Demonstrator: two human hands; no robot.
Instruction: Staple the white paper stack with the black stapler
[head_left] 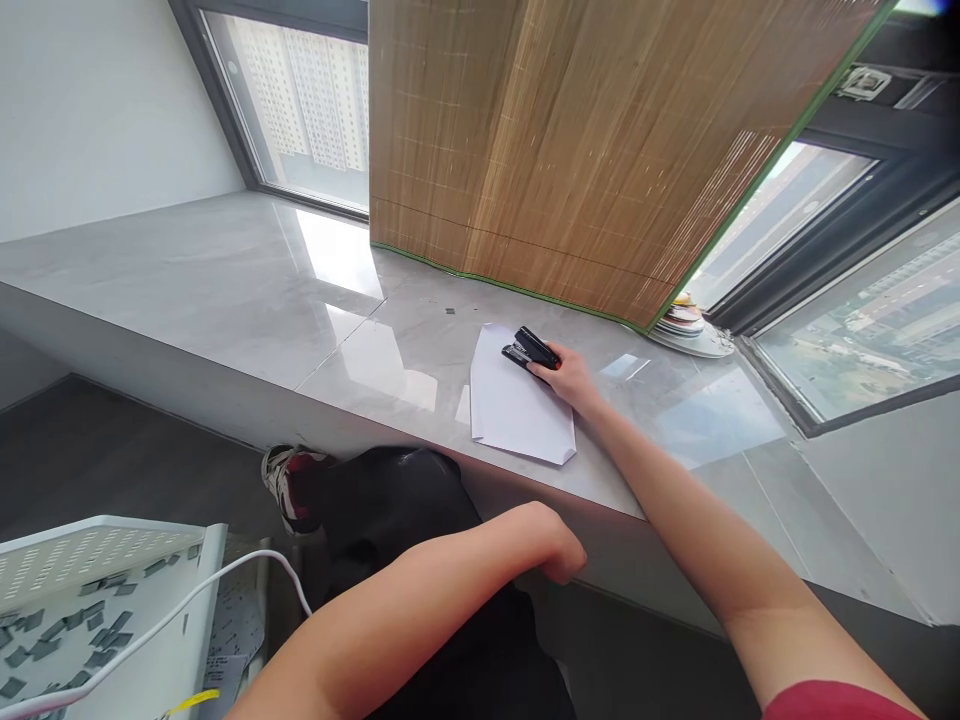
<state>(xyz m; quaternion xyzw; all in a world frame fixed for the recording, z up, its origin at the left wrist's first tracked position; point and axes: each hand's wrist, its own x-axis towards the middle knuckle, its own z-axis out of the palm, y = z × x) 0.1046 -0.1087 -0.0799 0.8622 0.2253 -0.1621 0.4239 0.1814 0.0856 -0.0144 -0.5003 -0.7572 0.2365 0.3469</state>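
**Stapler over paper, right hand grasping**

The black stapler (pixel 534 348) is above the upper right part of the white paper (pixel 517 420); I cannot tell from my remote view whether the two touch. The right hand (pixel 574 378) grasps its rear end, and the front end stands parted. The paper lies on the grey ledge (pixel 405 300), near the front edge, its lower corners apparently folded. The left hand (pixel 562 555) hangs bent at the wrist in front of the ledge; its fingers are hidden, so I cannot tell its grip. Beyond the paper, a bamboo blind (pixel 600 150) hangs at the window.

Step in hand, I judge: positioning the stapler. The next move calls for steadying the paper and aligning the stapler before any squeeze.
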